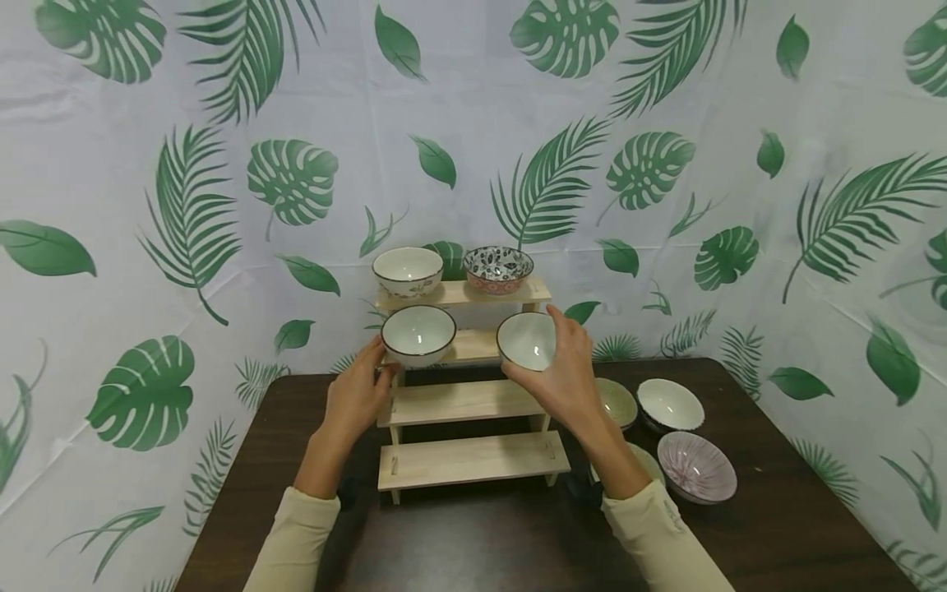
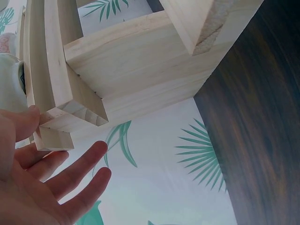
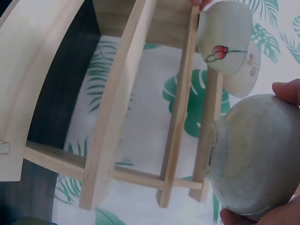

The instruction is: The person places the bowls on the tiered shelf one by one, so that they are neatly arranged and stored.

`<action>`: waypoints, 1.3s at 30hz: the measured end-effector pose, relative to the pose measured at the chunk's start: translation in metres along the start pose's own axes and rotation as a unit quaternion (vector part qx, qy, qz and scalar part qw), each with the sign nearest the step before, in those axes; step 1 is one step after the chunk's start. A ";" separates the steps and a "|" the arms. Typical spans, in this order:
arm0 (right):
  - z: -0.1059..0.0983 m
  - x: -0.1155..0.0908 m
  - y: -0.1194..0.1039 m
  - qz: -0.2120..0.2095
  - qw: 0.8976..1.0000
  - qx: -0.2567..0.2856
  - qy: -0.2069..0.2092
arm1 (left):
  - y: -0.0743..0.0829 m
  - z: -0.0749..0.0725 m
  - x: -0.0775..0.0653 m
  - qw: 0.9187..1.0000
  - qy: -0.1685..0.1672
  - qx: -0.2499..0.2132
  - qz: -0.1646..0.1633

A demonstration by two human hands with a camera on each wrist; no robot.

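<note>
A pale bowl with a dark rim (image 1: 526,340) is gripped by my right hand (image 1: 565,366), thumb and fingers on opposite sides. In the right wrist view its underside and foot face the rack, beside the shelf ends. A similar white dark-rimmed bowl (image 1: 418,335), with a red motif on its outside, sits at the left of the second shelf from the top (image 1: 477,345). My left hand (image 1: 360,390) is beside it, at the shelf's left end. The left wrist view shows its thumb by the shelf end, other fingers extended and spread.
On the top shelf (image 1: 455,293) stand a white patterned bowl (image 1: 408,272) and a red-and-black patterned bowl (image 1: 498,270). Two lower shelves (image 1: 473,460) are bare wood. On the dark table (image 1: 473,543), right of the rack, sit a white bowl (image 1: 670,404), a pinkish striped bowl (image 1: 697,467) and greenish bowls (image 1: 616,403).
</note>
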State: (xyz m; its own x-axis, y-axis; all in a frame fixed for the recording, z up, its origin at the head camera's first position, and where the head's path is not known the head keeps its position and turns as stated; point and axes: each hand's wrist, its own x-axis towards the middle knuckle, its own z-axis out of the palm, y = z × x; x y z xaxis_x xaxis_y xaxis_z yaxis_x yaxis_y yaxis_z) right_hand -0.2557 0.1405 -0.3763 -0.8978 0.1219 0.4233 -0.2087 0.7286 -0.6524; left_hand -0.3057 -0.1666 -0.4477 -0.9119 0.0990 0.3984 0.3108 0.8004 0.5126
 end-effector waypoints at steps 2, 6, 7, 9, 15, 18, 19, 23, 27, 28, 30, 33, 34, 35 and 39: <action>0.002 0.001 0.000 0.002 1.000 -0.001 -0.001 | 0.000 0.000 0.000 1.000 -0.003 0.000 0.000; 0.006 0.004 0.000 0.000 1.000 0.000 0.002 | 0.000 0.001 0.000 1.000 -0.003 -0.001 -0.001; 0.007 0.005 0.000 0.000 1.000 0.002 0.004 | 0.000 0.001 0.000 1.000 -0.002 -0.001 -0.001; 0.008 0.006 0.000 -0.001 1.000 0.003 0.007 | 0.000 0.000 -0.001 1.000 -0.002 -0.001 -0.001; 0.015 0.009 0.002 0.002 1.000 0.008 0.008 | 0.000 0.001 -0.002 1.000 0.000 -0.006 -0.001; 0.017 0.010 0.001 0.002 1.000 0.015 0.003 | 0.000 0.001 -0.002 1.000 0.002 -0.007 0.000; 0.018 0.010 0.001 0.001 1.000 0.017 0.001 | 0.000 0.001 -0.003 1.000 0.003 -0.006 0.001; 0.021 0.011 -0.001 -0.003 1.000 0.022 -0.002 | 0.000 0.001 -0.002 1.000 0.008 -0.008 0.003; 0.026 0.014 -0.002 -0.006 1.000 0.025 -0.004 | 0.000 0.001 -0.002 1.000 0.010 -0.010 0.001; 0.027 0.015 -0.002 -0.007 1.000 0.026 -0.006 | 0.000 0.001 -0.002 1.000 0.010 -0.010 0.001; 0.029 0.016 -0.001 -0.005 1.000 0.027 -0.009 | 0.000 0.002 -0.003 1.000 0.010 -0.009 0.000; 0.031 0.017 -0.001 -0.001 1.000 0.028 -0.013 | 0.000 0.002 -0.004 1.000 0.011 -0.008 0.001; 0.032 0.017 -0.001 0.000 1.000 0.027 -0.014 | 0.000 0.002 -0.004 1.000 0.012 -0.009 0.000; 0.033 0.017 -0.001 0.001 1.000 0.028 -0.014 | 0.000 0.002 -0.004 1.000 0.012 -0.008 0.000; 0.035 0.018 -0.001 -0.001 1.000 0.028 -0.012 | 0.001 0.001 -0.004 1.000 0.014 -0.008 0.001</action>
State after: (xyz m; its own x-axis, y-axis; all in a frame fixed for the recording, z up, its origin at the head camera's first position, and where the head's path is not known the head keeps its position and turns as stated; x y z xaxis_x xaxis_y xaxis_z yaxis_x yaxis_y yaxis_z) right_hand -0.2858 0.1184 -0.3903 -0.9063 0.1025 0.4099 -0.2317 0.6906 -0.6851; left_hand -0.3024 -0.1658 -0.4493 -0.9039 0.0835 0.4194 0.3165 0.7902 0.5248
